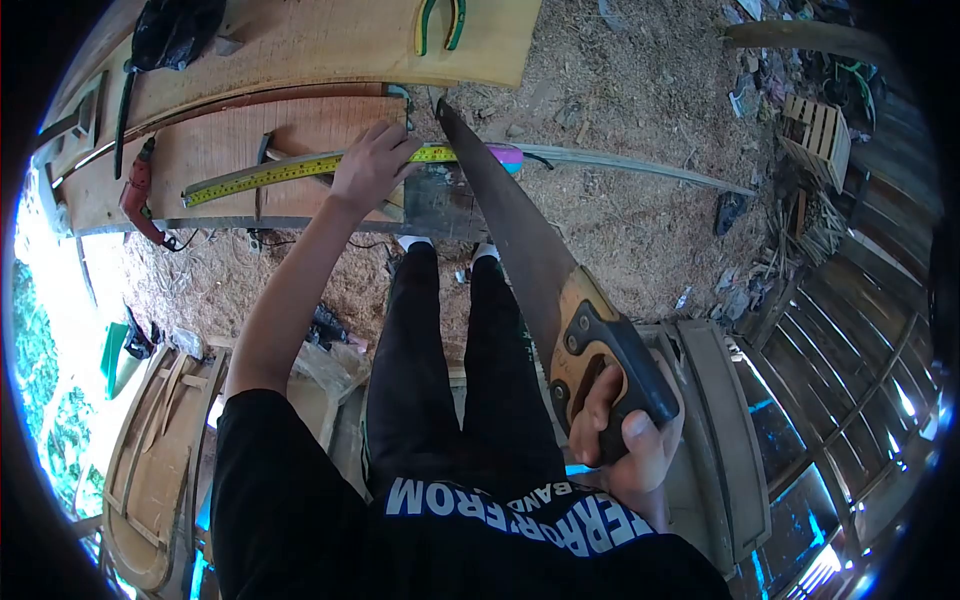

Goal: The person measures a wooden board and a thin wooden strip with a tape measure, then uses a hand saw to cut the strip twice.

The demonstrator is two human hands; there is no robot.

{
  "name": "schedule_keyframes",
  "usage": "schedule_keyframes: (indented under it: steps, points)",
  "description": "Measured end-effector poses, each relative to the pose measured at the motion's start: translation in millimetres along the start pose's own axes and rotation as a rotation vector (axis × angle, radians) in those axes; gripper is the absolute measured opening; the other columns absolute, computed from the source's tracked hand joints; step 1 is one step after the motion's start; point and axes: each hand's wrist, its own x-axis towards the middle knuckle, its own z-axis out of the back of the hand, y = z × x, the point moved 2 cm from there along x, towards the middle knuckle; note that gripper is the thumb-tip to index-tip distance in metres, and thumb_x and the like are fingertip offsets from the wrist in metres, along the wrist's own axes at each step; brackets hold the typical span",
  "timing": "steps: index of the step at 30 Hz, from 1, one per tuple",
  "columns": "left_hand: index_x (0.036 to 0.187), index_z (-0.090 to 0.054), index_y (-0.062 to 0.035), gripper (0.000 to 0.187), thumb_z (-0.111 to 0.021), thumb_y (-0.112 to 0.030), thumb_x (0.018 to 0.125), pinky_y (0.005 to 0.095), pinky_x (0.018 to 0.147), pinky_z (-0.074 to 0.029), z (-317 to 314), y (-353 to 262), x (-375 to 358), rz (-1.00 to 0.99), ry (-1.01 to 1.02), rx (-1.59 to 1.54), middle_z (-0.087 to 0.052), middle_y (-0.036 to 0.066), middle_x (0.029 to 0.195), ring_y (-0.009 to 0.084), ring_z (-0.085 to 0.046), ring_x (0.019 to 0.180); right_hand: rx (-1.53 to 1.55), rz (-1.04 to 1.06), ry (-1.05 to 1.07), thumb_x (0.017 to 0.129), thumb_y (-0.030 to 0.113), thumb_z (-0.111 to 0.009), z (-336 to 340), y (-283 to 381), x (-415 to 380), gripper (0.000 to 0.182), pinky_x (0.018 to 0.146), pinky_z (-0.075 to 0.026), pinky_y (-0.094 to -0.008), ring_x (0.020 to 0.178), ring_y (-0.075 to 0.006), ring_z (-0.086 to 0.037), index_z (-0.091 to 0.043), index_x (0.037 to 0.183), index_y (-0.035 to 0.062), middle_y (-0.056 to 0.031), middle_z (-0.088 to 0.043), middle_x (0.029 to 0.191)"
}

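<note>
Across the far-left plank, the tape measure and grey strip are grasped by the left hand; the handsaw, clenched in the right hand, is best kept clear.

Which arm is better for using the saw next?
Probably the right: the right grip is wrapped around the saw's handle, and the blade points forward. The left grip is over at the yellow tape measure, away from that handle.
</note>
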Motion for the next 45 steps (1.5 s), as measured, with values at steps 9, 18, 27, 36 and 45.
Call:
schedule_keyframes:
  steps: [9,18,27,36,45]
  points:
    - [0.111,-0.072,-0.0079,0.032,-0.077,-0.02,0.082,0.0443,0.089,-0.052,0.0,0.4,0.3,0.007,0.021,0.01,-0.058,0.008,0.097,0.0301,-0.06,0.099,0.017,-0.004,0.006,0.092,0.033,-0.074,-13.4,9.7,9.5,0.059,0.051,-0.051,-0.0293,0.054,-0.0145,-0.059,-0.047,0.126,-0.0077,-0.0105,-0.06,0.081]
    - [0.112,-0.072,-0.0097,0.034,-0.078,-0.02,0.08,0.0444,0.089,-0.053,0.6,1.3,0.8,-0.002,0.005,0.006,-0.057,0.008,0.096,0.0301,-0.06,0.097,-0.016,-0.009,0.043,0.092,0.034,-0.073,-15.7,17.1,18.4,0.06,0.05,-0.051,-0.0272,0.054,-0.0132,-0.06,-0.048,0.125,-0.0092,-0.0109,-0.06,0.081]
    - [0.109,-0.072,-0.0089,0.032,-0.078,-0.02,0.079,0.0437,0.089,-0.053,-3.0,3.2,-0.4,-0.005,-0.012,0.015,-0.057,0.008,0.096,0.0292,-0.06,0.096,-0.044,-0.005,0.055,0.094,0.039,-0.073,-17.0,19.0,27.1,0.062,0.049,-0.05,-0.0267,0.053,-0.013,-0.06,-0.048,0.124,-0.0093,-0.0111,-0.061,0.079]
    - [0.109,-0.072,-0.0073,0.034,-0.078,-0.019,0.078,0.0436,0.088,-0.053,-1.4,2.6,0.7,0.002,0.001,0.005,-0.057,0.008,0.097,0.0295,-0.06,0.096,-0.046,-0.018,0.059,0.094,0.039,-0.073,-20.2,23.3,30.7,0.062,0.049,-0.05,-0.0266,0.053,-0.0126,-0.06,-0.048,0.124,-0.0078,-0.0106,-0.06,0.079]
    - [0.11,-0.072,-0.0076,0.034,-0.078,-0.019,0.079,0.0432,0.09,-0.053,-3.1,3.4,-0.8,0.013,-0.008,0.017,-0.059,0.008,0.099,0.0292,-0.061,0.098,-0.042,-0.02,0.074,0.095,0.035,-0.072,-21.2,25.7,33.8,0.058,0.049,-0.05,-0.0267,0.053,-0.0126,-0.061,-0.047,0.125,-0.0079,-0.0106,-0.06,0.079]
